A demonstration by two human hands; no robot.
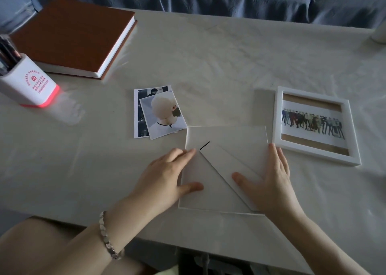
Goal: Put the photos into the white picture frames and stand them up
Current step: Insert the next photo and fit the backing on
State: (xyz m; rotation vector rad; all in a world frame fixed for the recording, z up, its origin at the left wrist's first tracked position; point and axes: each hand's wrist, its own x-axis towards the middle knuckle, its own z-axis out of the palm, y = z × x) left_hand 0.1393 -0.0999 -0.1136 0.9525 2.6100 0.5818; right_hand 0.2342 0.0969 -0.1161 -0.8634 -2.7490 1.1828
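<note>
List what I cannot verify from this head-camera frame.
- Head view, face-down frame: its front lies against the table, so any photo inside is hidden.
- Lower photo: largely covered by the top photo.
- Pen holder: red print too small to read; contents cut off by the left edge.
- White object: cut off by the right edge, unidentifiable.
- Stand leg: lower end under the right hand.
</note>
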